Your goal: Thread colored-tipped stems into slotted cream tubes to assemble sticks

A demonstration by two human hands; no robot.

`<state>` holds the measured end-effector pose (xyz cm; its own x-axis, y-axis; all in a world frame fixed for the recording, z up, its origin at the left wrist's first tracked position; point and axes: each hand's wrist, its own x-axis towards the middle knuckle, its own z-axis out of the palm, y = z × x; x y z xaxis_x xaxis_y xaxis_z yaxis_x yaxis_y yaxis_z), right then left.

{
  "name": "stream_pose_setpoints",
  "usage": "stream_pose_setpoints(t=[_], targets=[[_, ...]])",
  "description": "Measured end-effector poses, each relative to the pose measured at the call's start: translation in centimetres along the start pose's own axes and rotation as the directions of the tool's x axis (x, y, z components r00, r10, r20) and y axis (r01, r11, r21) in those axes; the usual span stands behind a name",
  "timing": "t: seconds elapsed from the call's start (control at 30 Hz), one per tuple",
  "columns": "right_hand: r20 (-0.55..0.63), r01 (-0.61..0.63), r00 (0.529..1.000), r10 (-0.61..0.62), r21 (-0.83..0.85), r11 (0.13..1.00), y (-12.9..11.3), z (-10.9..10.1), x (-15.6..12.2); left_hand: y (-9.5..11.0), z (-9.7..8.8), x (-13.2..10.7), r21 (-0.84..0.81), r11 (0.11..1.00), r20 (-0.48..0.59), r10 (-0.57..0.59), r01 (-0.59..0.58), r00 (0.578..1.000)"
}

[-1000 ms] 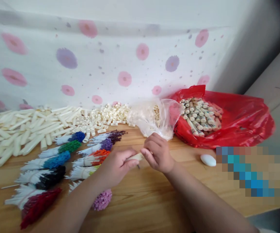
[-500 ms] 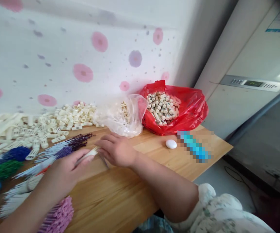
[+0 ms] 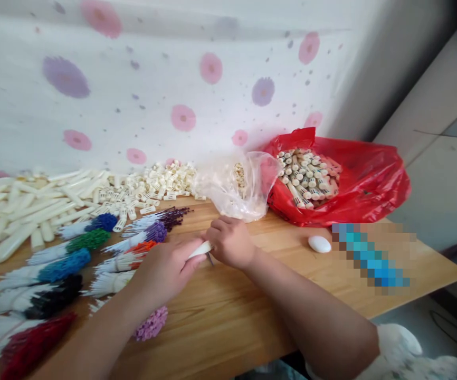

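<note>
My left hand (image 3: 165,269) is closed around a small cream plastic tube (image 3: 200,249) over the wooden table (image 3: 228,316). My right hand (image 3: 230,243) meets it from the right, fingers pinched at the tube's end, where a thin dark pin (image 3: 210,258) sticks out. Bundles of coloured-tipped white sticks (image 3: 62,264) lie fanned out to the left of my hands. A lilac bundle (image 3: 152,323) lies under my left forearm.
Cream tubes (image 3: 22,211) and small slotted caps (image 3: 153,184) are heaped along the flowered wall. A clear bag (image 3: 236,184) and a red bag of assembled pieces (image 3: 331,179) sit behind my hands. A white oval object (image 3: 319,244) lies to the right.
The view swung right and then back left. My hands stayed joined on the cream tube, and the right fingers went from loose to pinched at its end.
</note>
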<state>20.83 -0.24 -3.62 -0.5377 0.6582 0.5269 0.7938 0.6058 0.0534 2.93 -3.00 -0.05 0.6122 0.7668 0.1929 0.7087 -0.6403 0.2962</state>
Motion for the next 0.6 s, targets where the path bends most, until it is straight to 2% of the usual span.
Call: stream_pose_setpoints(t=[0.1, 0.37, 0.43, 0.53, 0.6], targets=[[0.027, -0.007, 1.000, 0.007, -0.001, 1.000, -0.1, -0.2, 0.1, -0.1, 0.0, 0.0, -0.004, 1.000, 0.000, 0.012, -0.012, 1.000], [0.096, -0.097, 0.991, 0.098, -0.008, 0.995, -0.5, -1.1, 0.2, -0.2, 0.8, 0.2, 0.205, 0.979, -0.054, 0.009, 0.002, 0.999], [0.087, -0.117, 0.989, 0.117, -0.005, 0.993, -0.8, -1.2, 0.1, -0.2, 0.6, 0.3, 0.169, 0.985, -0.024, -0.038, 0.041, 0.999], [0.061, -0.113, 0.992, 0.112, 0.006, 0.994, -1.1, -1.3, 0.0, -0.3, 0.2, 0.4, 0.030, 0.993, 0.029, -0.113, 0.112, 0.993], [0.025, -0.092, 0.996, 0.090, 0.089, 0.992, -0.9, -1.6, 0.0, -0.5, 0.0, 0.5, -0.073, 0.987, 0.039, -0.141, 0.143, 0.989]])
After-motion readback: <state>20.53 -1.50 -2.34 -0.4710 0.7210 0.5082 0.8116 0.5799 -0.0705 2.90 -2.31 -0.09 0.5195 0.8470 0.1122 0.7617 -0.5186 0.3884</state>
